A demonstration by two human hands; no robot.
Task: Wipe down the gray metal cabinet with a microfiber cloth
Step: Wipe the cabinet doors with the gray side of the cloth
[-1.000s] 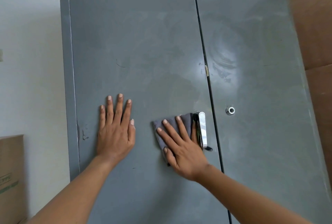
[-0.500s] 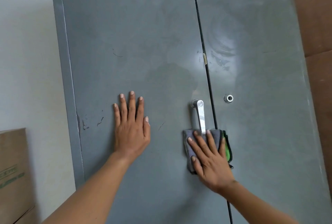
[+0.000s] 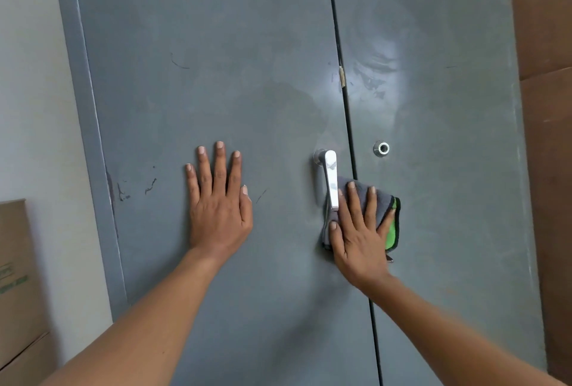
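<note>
Cloth pressed flat-fingered by right hand, straddling door seam; unwiped right door nearest. Left hand flat, holding nothing.

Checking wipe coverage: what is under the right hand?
The right hand presses a folded gray microfiber cloth with a green inner face flat over the seam of the cabinet, beside the handle. The door surface beneath is covered.

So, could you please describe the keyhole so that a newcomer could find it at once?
Start at the gray metal cabinet and find the dark seam between its two doors. Just right of it, level with the chrome lever handle, sits the small round silver keyhole, the right door's only fitting.
</note>
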